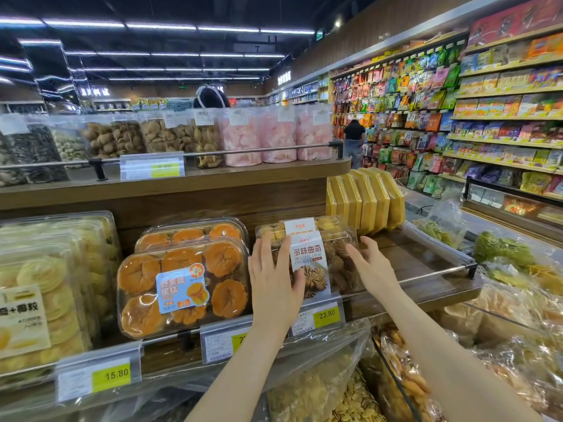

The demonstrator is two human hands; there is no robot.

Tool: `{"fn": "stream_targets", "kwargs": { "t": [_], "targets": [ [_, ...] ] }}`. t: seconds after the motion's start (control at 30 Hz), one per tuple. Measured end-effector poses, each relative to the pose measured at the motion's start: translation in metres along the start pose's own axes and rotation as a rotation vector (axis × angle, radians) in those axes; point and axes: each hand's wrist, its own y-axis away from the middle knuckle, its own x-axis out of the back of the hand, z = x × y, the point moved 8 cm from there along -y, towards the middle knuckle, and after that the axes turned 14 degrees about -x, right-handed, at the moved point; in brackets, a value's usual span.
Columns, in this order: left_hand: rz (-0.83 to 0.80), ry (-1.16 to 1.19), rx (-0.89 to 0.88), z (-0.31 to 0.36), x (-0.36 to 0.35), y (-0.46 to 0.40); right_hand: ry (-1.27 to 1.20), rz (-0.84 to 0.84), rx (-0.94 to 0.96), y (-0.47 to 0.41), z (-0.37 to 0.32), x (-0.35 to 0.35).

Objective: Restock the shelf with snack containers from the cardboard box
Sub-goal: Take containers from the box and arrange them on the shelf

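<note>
step: seating a cookie container on the shelf; judged mid-placement, final nudge into the row
cookie container [332, 263]: clear plastic clamshell, white label reading "Multiflavor Cookies", brown swirl cookies inside; stands on the middle shelf [426, 269] at its front edge, just behind the rail, above the 23.80 price tag [326, 315]
second cookie container [320, 225]: same kind, directly behind the front one, touching or nearly so
left hand [274, 275]: fingers straight and spread, palm flat against the left front of the cookie container, fingertips reaching its top edge; pressing, not wrapped round it
right hand [373, 263]: fingers loosely extended, on or just beside the container's right side; contact hard to confirm, nothing gripped
neighbours: orange cake container [182, 287] just left of the cookies, touching the left hand's side; yellow flat boxes [365, 199] stand on edge at the far right of the same shelf
free space: bare wood on the shelf right of the cookie container
upper shelf: round tubs of pink snacks [277, 135] and brown biscuits, far side
cardboard box: not in view
below: bagged loose snacks [320, 391] near the bottom edge
next move, judged: square the container against the cake pack, let go, reach back to the box for another; open slot on the right looks the likely spot
risk, judged: light clamshell could tip forward over the rail if pushed unevenly
</note>
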Motion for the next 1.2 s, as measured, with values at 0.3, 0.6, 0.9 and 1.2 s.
{"fn": "stream_targets", "kwargs": {
  "t": [0.3, 0.6, 0.9, 1.2],
  "targets": [
    [-0.148, 0.195, 0.241, -0.004, -0.006, 0.01, 0.063, -0.076, -0.015, 0.015, 0.0, -0.007],
    [-0.18, 0.083, 0.125, -0.004, -0.002, 0.012, 0.083, 0.008, -0.041, 0.018, 0.001, -0.003],
    [-0.182, 0.214, -0.042, 0.036, 0.067, 0.002, 0.359, 0.149, 0.091, 0.105, -0.038, 0.045],
    [-0.324, 0.321, -0.142, 0.085, 0.176, 0.119, 0.517, 0.111, 0.107, 0.301, -0.013, 0.05]
  ]
}}
